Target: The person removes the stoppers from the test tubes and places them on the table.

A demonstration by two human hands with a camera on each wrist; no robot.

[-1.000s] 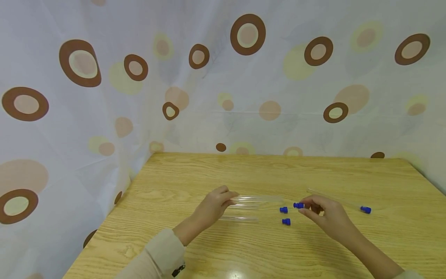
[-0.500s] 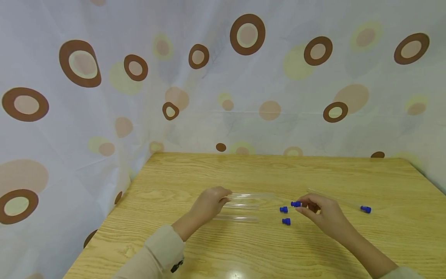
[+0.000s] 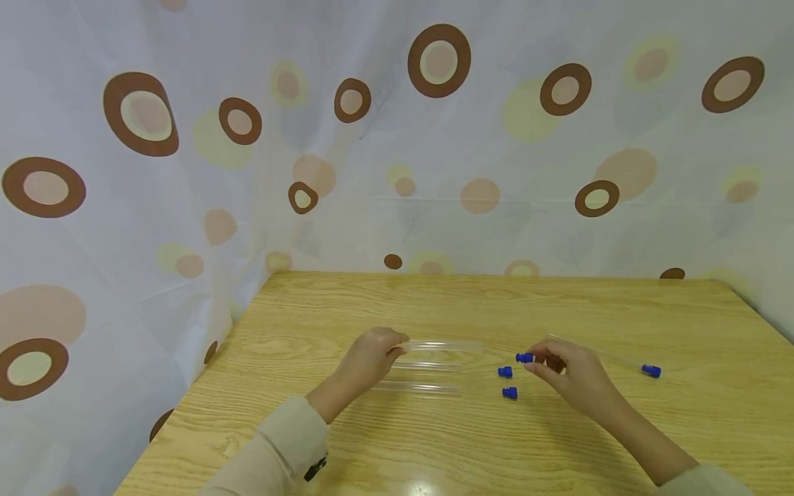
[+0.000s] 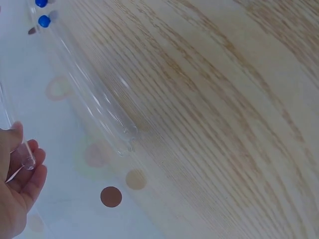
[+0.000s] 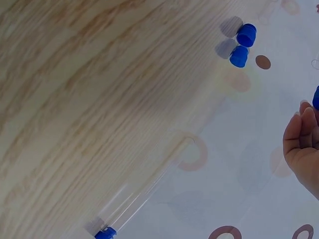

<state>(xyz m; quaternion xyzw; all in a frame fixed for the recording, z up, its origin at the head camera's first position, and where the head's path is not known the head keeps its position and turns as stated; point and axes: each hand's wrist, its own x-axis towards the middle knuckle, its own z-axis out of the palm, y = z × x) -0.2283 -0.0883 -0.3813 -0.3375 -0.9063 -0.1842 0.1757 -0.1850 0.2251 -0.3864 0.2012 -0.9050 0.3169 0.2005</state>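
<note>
My left hand [image 3: 364, 362] holds a clear test tube [image 3: 445, 346] by its rounded end, as the left wrist view shows; the open end points right. Between my right thumb and fingers a blue cap [image 3: 524, 358] is pinched, a short gap from that tube's open end. This right hand [image 3: 578, 380] hovers over the table. Two more clear tubes, a nearer one [image 3: 422, 388] and a farther one [image 3: 429, 366], lie side by side below the held tube. Off their open ends sit two loose blue caps [image 3: 505, 372], also visible in the right wrist view.
To the right, behind my right hand, a clear tube [image 3: 598, 355] with a blue cap [image 3: 651, 370] on it lies slanted on the wooden table [image 3: 347, 296]. A spotted cloth [image 3: 347, 227] hangs behind the table and at its left side.
My left hand has moved left and a little away from me with its tube. The right hand has shifted slightly left and up with the cap. Things on the table have stayed put.
</note>
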